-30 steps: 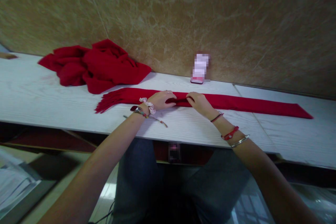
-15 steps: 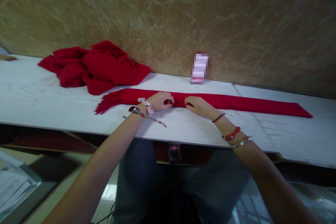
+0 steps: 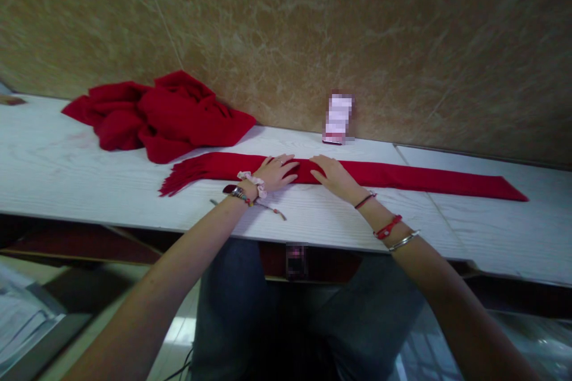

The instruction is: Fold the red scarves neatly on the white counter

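Observation:
A red scarf lies folded into a long narrow strip across the white table, its fringe spread at the left end. My left hand rests palm down on the strip left of its middle, fingers spread. Just to the right, my right hand lies on the scarf too, its fingers stretched out and pointing left. A short stretch of red cloth shows between the two hands. Neither hand grips the fabric.
A crumpled heap of red cloth sits at the back left against the brown marbled wall. A phone-like object, blurred out, leans on the wall behind the scarf. The white table has its front edge near my legs.
The fingers of both hands have gone from curled to stretched out flat on the scarf. The scarf and the heap lie as before.

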A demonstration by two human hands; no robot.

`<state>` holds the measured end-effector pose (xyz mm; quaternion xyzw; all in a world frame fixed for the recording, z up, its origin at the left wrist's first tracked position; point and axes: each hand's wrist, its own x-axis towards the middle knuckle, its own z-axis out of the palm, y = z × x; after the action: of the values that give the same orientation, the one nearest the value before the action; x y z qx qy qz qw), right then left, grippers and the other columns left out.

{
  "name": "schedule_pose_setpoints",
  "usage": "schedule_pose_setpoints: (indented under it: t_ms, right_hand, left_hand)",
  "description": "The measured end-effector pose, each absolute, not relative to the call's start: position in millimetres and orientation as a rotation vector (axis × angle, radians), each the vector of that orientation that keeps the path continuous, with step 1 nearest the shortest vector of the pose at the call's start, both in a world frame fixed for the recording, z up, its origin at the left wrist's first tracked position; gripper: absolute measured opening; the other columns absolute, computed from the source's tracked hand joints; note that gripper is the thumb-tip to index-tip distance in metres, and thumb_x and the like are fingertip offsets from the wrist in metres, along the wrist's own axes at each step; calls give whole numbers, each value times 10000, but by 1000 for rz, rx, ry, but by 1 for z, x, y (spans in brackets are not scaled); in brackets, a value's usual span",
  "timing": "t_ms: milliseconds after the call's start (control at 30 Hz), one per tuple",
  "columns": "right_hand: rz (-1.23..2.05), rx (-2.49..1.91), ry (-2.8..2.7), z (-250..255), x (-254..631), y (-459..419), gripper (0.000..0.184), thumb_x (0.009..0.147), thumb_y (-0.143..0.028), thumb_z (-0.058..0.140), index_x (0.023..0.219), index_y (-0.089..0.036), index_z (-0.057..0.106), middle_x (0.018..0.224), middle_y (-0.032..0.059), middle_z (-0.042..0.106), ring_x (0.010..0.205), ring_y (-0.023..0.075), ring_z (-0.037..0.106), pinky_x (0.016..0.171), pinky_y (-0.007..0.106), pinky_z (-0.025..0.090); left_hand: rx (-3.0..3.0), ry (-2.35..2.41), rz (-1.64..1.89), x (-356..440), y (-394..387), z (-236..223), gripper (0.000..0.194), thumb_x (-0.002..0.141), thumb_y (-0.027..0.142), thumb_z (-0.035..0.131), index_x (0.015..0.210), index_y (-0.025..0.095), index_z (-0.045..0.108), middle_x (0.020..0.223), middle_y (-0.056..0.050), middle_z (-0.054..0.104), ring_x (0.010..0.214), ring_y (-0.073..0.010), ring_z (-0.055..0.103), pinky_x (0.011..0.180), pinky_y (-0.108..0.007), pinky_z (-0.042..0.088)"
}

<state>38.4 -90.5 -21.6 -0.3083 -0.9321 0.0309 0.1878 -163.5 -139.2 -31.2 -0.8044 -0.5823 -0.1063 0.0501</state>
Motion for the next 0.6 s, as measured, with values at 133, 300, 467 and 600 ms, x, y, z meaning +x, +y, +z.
schedule_pose_setpoints:
  t_ms: [133,300,467,600]
  right_hand:
    - [-10,-1068,-2807,-28,39,-91,475,916,-344,280,1353,-166,336,1425,116,305,1307,277,240,998,573,237]
    - [-10,-1142,-2792,-27,39,-92,496,919,-376,257,1371,-175,301,1470,91,187,1331,275,168,1002,583,214]
    - [-7,-960,-2822,-25,24,-92,476,916,-344,283,1357,-170,328,1455,98,234,1325,252,199,1015,535,239]
    - [13,-972,-2872,-26,27,-91,480,921,-347,264,1367,-176,304,1435,103,282,1311,258,239,1006,556,242]
  left_hand:
    - [-2400,-1965,-85,-161,-145,-35,483,913,427,278,1370,272,282,1455,-12,226,1323,-254,188,1018,-522,178]
    - [-2351,-2059,-37,-160,-146,-31,566,891,490,273,1386,216,255,1463,-36,191,1337,-271,139,1027,-539,165]
    - [-2508,-1863,-79,-157,-145,-25,517,894,348,302,1365,133,295,1452,-94,214,1334,-226,173,1050,-450,191]
    - [-2541,-1893,-49,-158,-144,-26,515,898,337,287,1381,159,262,1440,-85,249,1326,-226,199,1043,-475,188]
